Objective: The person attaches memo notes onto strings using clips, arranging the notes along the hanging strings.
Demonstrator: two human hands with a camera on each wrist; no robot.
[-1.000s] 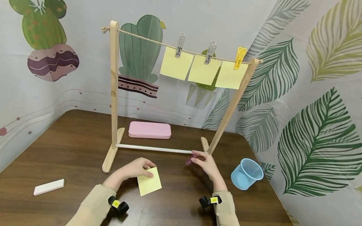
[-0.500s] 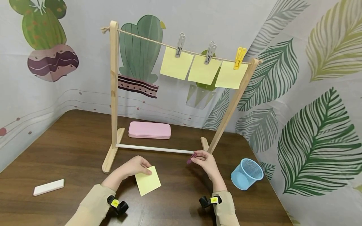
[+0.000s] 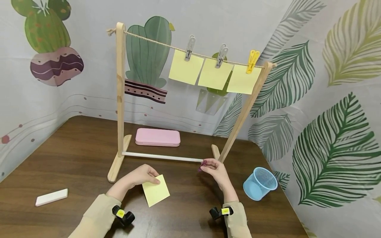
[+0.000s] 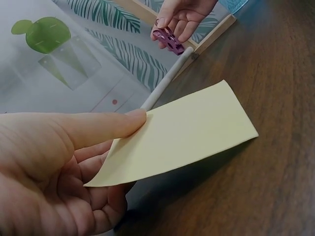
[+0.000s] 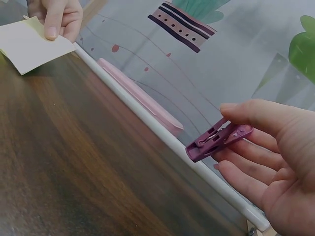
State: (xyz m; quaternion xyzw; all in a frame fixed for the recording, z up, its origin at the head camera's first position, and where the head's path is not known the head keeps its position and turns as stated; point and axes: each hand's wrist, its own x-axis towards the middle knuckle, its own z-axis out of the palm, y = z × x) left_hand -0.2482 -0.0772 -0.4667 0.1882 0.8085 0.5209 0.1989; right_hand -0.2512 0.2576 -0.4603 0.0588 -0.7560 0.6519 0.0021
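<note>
My left hand pinches a yellow sticky note by its upper edge, thumb on top, as the left wrist view shows closely. The note bends slightly and hangs over the table. In my right hand is a purple clothespin, pinched between thumb and fingers near the right end of the white crossbar. Above, three yellow notes hang from a rope, clipped by two grey clothespins and a yellow clothespin.
A wooden frame stands on the brown table, carrying the rope. Behind the crossbar lies a pink case. A blue mesh cup stands at the right, a white block at the left. A patterned cloth backs the table.
My left hand has shifted slightly left and up with the sticky note. The clothespin has turned a little in my right hand's fingers, which otherwise stay almost in place.
</note>
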